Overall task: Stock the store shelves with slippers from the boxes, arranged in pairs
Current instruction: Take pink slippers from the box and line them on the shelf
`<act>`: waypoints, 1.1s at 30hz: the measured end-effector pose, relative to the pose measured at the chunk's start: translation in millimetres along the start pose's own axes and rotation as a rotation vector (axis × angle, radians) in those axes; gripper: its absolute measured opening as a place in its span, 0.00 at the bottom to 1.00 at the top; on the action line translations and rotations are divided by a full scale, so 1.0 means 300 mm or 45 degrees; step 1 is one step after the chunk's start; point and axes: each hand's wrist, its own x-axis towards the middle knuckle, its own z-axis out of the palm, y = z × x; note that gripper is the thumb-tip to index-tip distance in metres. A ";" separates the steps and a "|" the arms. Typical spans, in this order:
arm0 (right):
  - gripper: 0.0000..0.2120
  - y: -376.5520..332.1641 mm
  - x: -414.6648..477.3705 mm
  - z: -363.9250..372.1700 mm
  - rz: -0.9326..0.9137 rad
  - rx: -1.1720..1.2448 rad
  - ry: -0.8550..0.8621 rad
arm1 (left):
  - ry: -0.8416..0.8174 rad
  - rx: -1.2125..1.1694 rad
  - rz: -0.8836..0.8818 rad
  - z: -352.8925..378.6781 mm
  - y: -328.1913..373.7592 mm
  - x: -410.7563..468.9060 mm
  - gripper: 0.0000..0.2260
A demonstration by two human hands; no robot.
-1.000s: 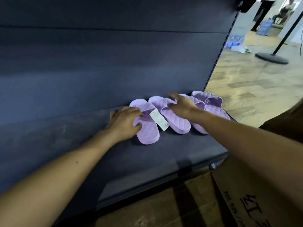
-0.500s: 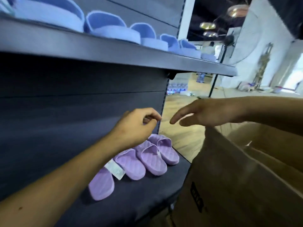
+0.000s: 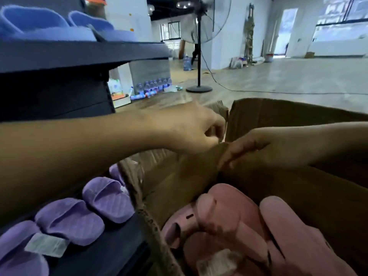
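Pink slippers (image 3: pixel 229 226) lie in the cardboard box (image 3: pixel 298 116), at six o'clock below both grips. Our right grip (image 3: pixel 245 150) curls its fingers over the box's inner flap (image 3: pixel 189 176) and holds it. Our left grip (image 3: pixel 195 128) is curled at the flap's top edge, but we cannot tell whether it pinches the card. The flap slants down just above the slippers. At eight o'clock, purple slippers (image 3: pixel 107 198) sit on the lower shelf (image 3: pixel 111 251); at eleven, blue slippers (image 3: pixel 39 22).
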 end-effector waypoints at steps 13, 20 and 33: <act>0.19 0.597 0.064 0.185 0.681 -0.490 -0.709 | -1.043 0.162 0.122 0.386 0.044 0.225 0.16; 0.21 0.646 0.125 0.425 0.765 0.077 -0.389 | -1.046 0.110 0.007 0.386 0.063 0.265 0.16; 0.02 0.521 0.104 0.533 0.954 1.209 0.340 | -1.037 0.283 -0.413 0.364 -0.003 0.249 0.20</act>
